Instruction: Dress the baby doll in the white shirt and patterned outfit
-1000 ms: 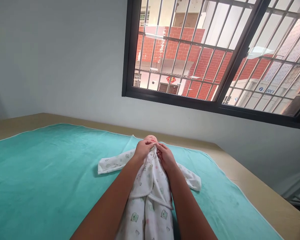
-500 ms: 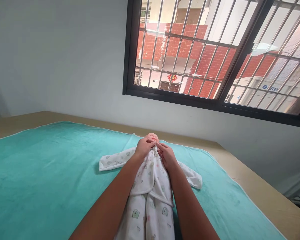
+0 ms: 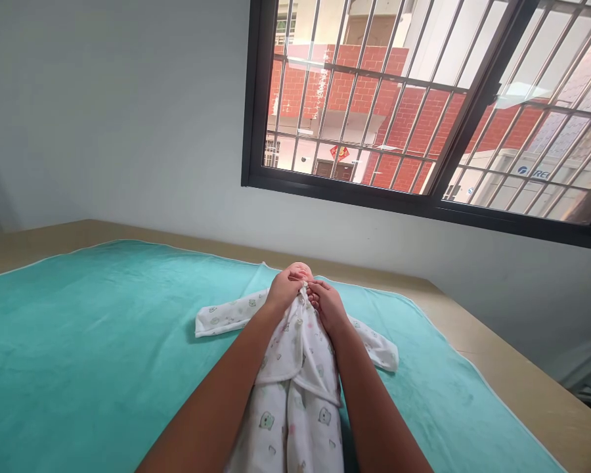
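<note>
A baby doll (image 3: 300,267) lies on its back, only the top of its head showing beyond my hands. It wears a white baby shirt (image 3: 286,358) with small printed animals and white baby pants (image 3: 268,437) with larger bear prints. At the neck, my left hand (image 3: 282,290) pinches the shirt's collar edge from the left. Opposite it, my right hand (image 3: 328,303) is closed on the same collar from the right, fingers curled. The fingertips nearly meet, and they hide whatever small fastening is between them. Below, the shirt's front flaps overlap at the chest and part at the hem.
A turquoise blanket (image 3: 113,341) with a pale edge lies under the doll on a light wooden surface (image 3: 517,374). Both shirt sleeves (image 3: 231,316) spread out sideways on it. Behind stands a grey-white wall (image 3: 128,118) with a black-framed, barred window (image 3: 345,177).
My fingers have shifted slightly at the collar, and the pinched cloth between the fingertips sits a little differently. Arms, doll and clothes are otherwise in the same place.
</note>
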Available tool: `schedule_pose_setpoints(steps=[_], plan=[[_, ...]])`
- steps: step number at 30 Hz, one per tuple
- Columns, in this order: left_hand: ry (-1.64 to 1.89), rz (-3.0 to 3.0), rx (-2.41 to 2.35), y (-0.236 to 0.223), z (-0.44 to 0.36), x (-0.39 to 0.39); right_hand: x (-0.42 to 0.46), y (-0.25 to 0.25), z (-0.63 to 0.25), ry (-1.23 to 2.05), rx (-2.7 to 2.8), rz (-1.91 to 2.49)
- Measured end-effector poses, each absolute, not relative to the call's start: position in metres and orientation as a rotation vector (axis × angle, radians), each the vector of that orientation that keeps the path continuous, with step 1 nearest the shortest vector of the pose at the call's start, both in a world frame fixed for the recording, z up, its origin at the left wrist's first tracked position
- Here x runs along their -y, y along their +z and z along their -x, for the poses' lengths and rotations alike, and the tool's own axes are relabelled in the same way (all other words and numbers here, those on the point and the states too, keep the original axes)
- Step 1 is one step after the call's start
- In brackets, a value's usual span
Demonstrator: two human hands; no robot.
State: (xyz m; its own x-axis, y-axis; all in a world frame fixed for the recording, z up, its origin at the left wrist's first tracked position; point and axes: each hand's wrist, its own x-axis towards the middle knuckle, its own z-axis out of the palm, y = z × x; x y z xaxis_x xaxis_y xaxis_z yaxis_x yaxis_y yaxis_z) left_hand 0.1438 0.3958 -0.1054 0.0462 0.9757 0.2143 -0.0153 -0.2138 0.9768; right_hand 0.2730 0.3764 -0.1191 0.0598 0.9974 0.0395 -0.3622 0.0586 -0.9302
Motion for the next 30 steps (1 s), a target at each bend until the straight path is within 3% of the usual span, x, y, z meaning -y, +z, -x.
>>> schedule_pose_setpoints(steps=[30], plan=[[1.433, -1.553, -1.084, -0.1083, -0.1455, -0.3942, -0.3781, -0.1170, -0.2670, 1.051, 1.032, 1.178]])
